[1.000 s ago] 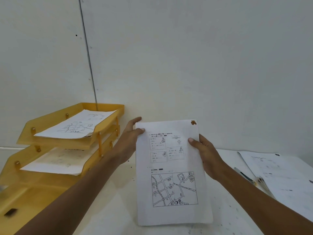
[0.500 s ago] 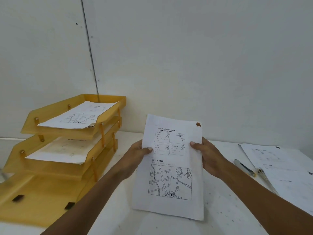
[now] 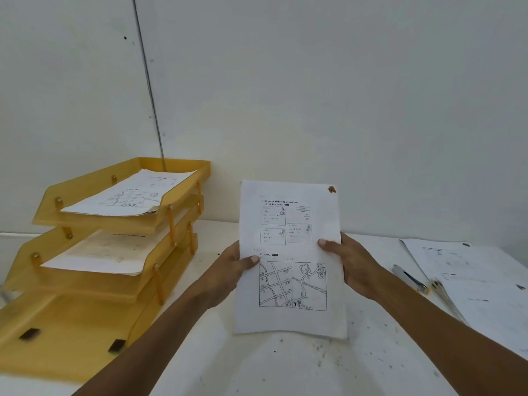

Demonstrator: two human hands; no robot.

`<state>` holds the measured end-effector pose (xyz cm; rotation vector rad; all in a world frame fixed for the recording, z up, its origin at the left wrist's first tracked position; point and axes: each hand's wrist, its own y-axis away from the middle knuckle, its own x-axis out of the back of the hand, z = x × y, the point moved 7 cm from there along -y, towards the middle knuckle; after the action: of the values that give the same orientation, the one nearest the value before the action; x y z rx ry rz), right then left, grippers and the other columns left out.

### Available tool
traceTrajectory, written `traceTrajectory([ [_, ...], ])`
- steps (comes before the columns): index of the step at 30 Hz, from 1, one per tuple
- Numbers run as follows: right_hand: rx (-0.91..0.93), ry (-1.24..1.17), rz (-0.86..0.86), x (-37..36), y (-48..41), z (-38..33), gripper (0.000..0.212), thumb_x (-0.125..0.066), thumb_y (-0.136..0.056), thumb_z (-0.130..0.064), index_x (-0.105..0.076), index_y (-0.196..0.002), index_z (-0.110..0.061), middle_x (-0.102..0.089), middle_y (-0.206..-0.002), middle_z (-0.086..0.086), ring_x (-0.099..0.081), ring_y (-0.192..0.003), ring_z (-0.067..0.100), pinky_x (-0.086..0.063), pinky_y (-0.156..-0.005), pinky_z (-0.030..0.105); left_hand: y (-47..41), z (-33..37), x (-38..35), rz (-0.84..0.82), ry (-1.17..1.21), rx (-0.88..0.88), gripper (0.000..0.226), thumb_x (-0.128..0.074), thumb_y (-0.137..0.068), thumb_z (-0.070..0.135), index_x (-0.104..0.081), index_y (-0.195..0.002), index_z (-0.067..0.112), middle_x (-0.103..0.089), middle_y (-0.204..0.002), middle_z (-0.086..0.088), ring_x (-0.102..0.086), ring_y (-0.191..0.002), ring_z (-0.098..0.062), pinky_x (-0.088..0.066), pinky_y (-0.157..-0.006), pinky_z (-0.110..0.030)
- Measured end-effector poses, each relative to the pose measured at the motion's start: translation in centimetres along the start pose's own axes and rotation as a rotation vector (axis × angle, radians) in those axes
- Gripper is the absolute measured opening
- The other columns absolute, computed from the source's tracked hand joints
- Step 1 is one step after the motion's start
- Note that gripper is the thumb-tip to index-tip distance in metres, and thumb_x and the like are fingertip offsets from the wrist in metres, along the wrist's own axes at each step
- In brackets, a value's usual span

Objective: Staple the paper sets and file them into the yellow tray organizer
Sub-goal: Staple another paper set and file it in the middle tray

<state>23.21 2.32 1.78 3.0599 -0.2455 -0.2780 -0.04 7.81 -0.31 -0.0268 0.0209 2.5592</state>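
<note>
I hold a white paper set (image 3: 290, 281) upright over the table, printed with text boxes and a street map, a brown mark at its top right corner. My left hand (image 3: 228, 271) pinches its left edge, thumb on the front. My right hand (image 3: 351, 267) pinches the right edge the same way. The yellow tray organizer (image 3: 94, 332) stands at the left with three tiers; the top and middle tiers hold papers, the bottom tier shows none. A silver stapler (image 3: 408, 278) lies on the table to the right.
A pile of loose printed sheets (image 3: 480, 281) lies at the right, partly over the table edge. The white table (image 3: 285, 364) is speckled with dark marks. A pale wall stands close behind, with a thin vertical rod (image 3: 148, 84) above the organizer.
The paper set has come lower and nearer the table while both hands slid down its side edges to about mid-height. The view has tilted, showing more of the organizer's bottom tier.
</note>
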Motion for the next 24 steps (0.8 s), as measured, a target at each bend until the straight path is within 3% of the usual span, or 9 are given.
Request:
traceTrajectory([
  [4,-0.001,0.041,0.037,0.3,0.2,0.2,0.034,-0.059,-0.096,-0.009,-0.061,-0.129,-0.015,-0.073,-0.119,0.005,-0.068,-0.113,0.028,-0.048,-0.103,0.05,0.1,-0.6,-0.3,-0.082,0.128,0.087,0.036,-0.051,-0.104,0.005,-0.056,-0.139,0.01,-0.07,-0.132,-0.011,-0.067,-0.122,-0.032,-0.05,-0.107,-0.054],
  [9,-0.057,0.098,-0.002,1.0,0.7,1.4,0.033,-0.061,-0.095,-0.011,-0.063,-0.128,-0.016,-0.072,-0.121,0.001,-0.064,-0.118,0.024,-0.042,-0.111,0.046,-0.1,1.0,0.7,-0.069,0.327,0.019,0.038,-0.051,-0.104,0.011,-0.052,-0.142,0.013,-0.067,-0.136,-0.013,-0.064,-0.125,-0.038,-0.056,-0.099,-0.051],
  [12,-0.102,0.115,-0.027,0.5,1.4,2.7,0.034,-0.061,-0.095,-0.011,-0.062,-0.129,-0.015,-0.073,-0.119,0.002,-0.067,-0.114,0.024,-0.048,-0.104,0.043,-0.6,1.1,0.7,0.012,0.35,-0.04,0.039,-0.052,-0.103,0.01,-0.052,-0.141,0.018,-0.069,-0.134,-0.012,-0.065,-0.122,-0.038,-0.059,-0.094,-0.052],
  [16,-0.182,0.04,-0.082,-0.1,2.5,4.7,0.034,-0.058,-0.095,-0.009,-0.061,-0.129,-0.012,-0.072,-0.121,0.011,-0.068,-0.112,0.034,-0.05,-0.101,0.053,-0.7,-0.1,0.4,0.086,0.426,-0.052,0.044,-0.051,-0.101,0.003,-0.05,-0.143,0.017,-0.069,-0.129,-0.018,-0.066,-0.117,-0.043,-0.059,-0.089,-0.055],
  [20,-0.227,0.015,-0.112,0.1,3.4,6.2,0.035,-0.057,-0.095,-0.008,-0.06,-0.13,-0.009,-0.07,-0.123,0.015,-0.066,-0.113,0.038,-0.049,-0.102,0.055,-0.2,-1.3,0.3,0.08,0.488,-0.017,0.057,-0.048,-0.101,0.001,-0.054,-0.138,0.043,-0.07,-0.13,-0.014,-0.068,-0.112,-0.04,-0.061,-0.084,-0.054],
  [24,-0.248,0.018,-0.12,0.3,4.1,7.2,0.035,-0.058,-0.095,-0.008,-0.061,-0.13,-0.01,-0.07,-0.122,0.014,-0.067,-0.112,0.037,-0.051,-0.099,0.053,0.1,-2.1,0.1,0.088,0.486,-0.011,0.047,-0.047,-0.104,0.008,-0.055,-0.139,0.039,-0.068,-0.131,-0.017,-0.069,-0.108,-0.037,-0.059,-0.087,-0.054],
])
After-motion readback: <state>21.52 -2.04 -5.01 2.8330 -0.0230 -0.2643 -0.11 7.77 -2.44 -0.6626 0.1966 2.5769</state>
